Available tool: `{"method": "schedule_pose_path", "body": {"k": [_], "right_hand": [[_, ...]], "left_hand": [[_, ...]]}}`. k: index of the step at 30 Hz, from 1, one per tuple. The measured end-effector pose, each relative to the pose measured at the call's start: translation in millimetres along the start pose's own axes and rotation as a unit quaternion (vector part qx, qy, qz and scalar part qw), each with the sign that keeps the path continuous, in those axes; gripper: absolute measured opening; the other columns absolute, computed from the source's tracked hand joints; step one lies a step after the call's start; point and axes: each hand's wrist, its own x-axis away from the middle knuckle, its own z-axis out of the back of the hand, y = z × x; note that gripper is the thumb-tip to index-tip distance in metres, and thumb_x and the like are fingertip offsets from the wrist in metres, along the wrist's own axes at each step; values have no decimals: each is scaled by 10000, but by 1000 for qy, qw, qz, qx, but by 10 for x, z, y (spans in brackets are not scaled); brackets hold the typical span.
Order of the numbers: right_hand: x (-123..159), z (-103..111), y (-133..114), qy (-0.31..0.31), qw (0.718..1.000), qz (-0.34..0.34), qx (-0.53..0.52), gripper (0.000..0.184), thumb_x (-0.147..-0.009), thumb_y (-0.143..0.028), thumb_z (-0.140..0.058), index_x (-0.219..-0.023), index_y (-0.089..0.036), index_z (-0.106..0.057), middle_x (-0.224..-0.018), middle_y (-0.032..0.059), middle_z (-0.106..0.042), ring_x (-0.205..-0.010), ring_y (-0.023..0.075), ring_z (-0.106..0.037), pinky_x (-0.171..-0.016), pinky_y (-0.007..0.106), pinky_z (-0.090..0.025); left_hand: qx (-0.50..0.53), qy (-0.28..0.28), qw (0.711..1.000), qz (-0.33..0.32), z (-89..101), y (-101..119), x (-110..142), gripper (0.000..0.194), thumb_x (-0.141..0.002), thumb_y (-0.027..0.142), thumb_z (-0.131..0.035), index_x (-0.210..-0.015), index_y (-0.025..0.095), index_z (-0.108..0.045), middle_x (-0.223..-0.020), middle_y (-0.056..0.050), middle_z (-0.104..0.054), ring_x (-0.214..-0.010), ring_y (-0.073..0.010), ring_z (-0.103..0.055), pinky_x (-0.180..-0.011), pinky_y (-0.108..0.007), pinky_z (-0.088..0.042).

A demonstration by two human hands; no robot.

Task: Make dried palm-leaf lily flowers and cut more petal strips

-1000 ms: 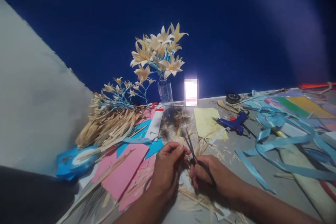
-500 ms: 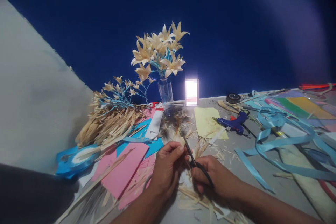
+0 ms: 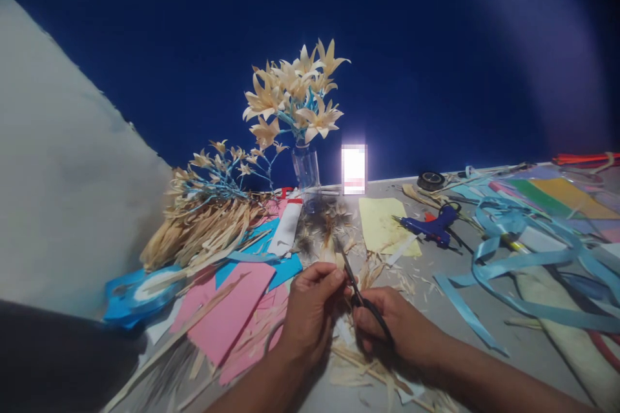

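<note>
My right hand [image 3: 387, 322] is closed round the black handles of a pair of scissors [image 3: 357, 290], whose blades point up and away from me. Pinched between the thumb and fingers of my left hand [image 3: 312, 303] is a small piece of pale dried husk [image 3: 340, 263], right beside the blades. Whether the blades touch it I cannot tell. Husk scraps [image 3: 363, 368] lie beneath both hands. Further back, a clear vase [image 3: 306, 174] holds cream husk flowers [image 3: 290, 87] on blue stems.
Left lie a pile of dried husks [image 3: 203, 226], pink paper [image 3: 237, 303] and a blue ribbon roll [image 3: 145, 290]. A yellow sheet [image 3: 382, 222], a blue glue gun [image 3: 431, 226], black tape [image 3: 430, 180] and looped light-blue ribbon [image 3: 523, 258] lie to the right.
The husk piece at my left fingertips has shifted slightly, with the scissor blades still next to it. Both hands stay in nearly the same place.
</note>
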Motion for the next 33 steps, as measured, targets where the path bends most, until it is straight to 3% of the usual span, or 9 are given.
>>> {"method": "schedule_pose_path", "body": {"k": [3,7,23,30,33], "right_hand": [[2,-6,4,8,1000,-26,-2,566,-731,-709,-700,-698,-167,-538,-536,-29,-537,-425,67,-356,-400,207,-211],[3,-18,-44,14,1000,-12,19,520,-771,-644,-701,-660,-164,-534,-529,-23,-543,-445,69,-382,-426,201,-249],[38,-5,-125,-26,1000,8,7,651,-674,-803,-664,-626,-167,-532,-527,-13,-524,-468,83,-388,-453,216,-261],[30,13,-81,-5,1000,-11,11,650,-677,-770,-693,-525,-167,-504,-435,-38,-441,-397,59,-304,-399,225,-157],[28,7,-134,4,1000,-8,-21,620,-691,-745,-701,-564,-162,-528,-459,-34,-467,-405,61,-329,-402,215,-188]], "left_hand": [[-1,2,1000,5,-8,-11,12,303,-537,213,-913,-696,135,-668,-675,-77,-743,-553,-128,-640,-584,-227,-520],[2,-3,1000,4,-14,-12,20,294,-545,196,-907,-698,134,-664,-699,-101,-758,-561,-130,-648,-593,-230,-529],[-1,-13,1000,10,14,7,7,305,-567,196,-886,-723,157,-627,-671,-50,-727,-566,-137,-641,-610,-249,-528],[-6,-39,999,6,41,22,-9,257,-642,177,-831,-729,169,-589,-697,-28,-708,-598,-126,-632,-620,-228,-503],[-30,-55,998,-6,57,40,-17,212,-693,180,-783,-756,181,-581,-637,-5,-669,-580,-118,-599,-586,-213,-474]]}}
